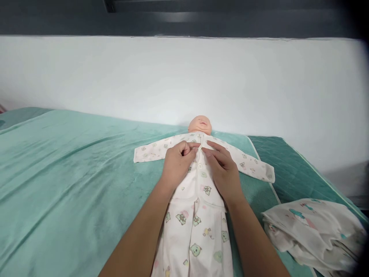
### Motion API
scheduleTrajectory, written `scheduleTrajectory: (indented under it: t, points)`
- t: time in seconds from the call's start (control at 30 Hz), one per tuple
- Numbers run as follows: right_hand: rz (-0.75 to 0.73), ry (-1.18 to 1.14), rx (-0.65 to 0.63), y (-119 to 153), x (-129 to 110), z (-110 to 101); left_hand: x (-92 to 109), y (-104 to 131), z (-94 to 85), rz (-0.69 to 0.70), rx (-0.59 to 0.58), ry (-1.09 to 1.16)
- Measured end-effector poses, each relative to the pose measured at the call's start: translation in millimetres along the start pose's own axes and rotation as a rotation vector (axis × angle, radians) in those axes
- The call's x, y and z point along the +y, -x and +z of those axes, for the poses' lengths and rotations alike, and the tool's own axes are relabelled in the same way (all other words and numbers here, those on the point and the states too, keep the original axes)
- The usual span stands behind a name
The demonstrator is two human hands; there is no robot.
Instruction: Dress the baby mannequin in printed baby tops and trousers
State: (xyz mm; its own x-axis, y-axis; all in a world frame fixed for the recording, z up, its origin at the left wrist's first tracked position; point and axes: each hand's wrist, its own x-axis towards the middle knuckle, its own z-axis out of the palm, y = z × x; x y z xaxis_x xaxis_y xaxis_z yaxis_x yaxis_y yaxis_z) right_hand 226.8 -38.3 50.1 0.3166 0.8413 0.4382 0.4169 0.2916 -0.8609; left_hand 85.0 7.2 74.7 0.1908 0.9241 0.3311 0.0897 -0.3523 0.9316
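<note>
Centre, left hand (179, 161) and right hand (225, 171) pinch the pajama placket (198, 177), partly hiding it, on one baby doll (200, 124); pajama legs (211, 248) are cropped. Lower right: one rumpled cloth (314, 231).

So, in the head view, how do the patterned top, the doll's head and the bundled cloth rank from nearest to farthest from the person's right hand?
From the right hand:
1. Patterned top: directly beneath, touching the hand.
2. Doll's head: just beyond the collar.
3. Bundled cloth: off to the person's right.
</note>
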Motion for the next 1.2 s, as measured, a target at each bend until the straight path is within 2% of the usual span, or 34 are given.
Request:
scheduleTrajectory:
  t: [0.33,0.67,0.93,1.2]
  points:
    - [-0.033,0.031,-0.065,-0.7,-0.1,-2.2,1.4,0.9,0.4,0.012,-0.011,0.009]
    - [0.039,0.024,0.055,-12.7,-6.8,5.5,-0.4,1.0,0.7,0.004,-0.02,0.003]
    - [0.129,0.004,0.036,-24.6,-6.0,5.1,-3.0,1.1,1.5,0.029,-0.001,-0.043]
    - [0.127,-0.015,0.071,-26.2,-3.3,5.7,-2.7,1.2,1.2,0.04,0.005,-0.044]
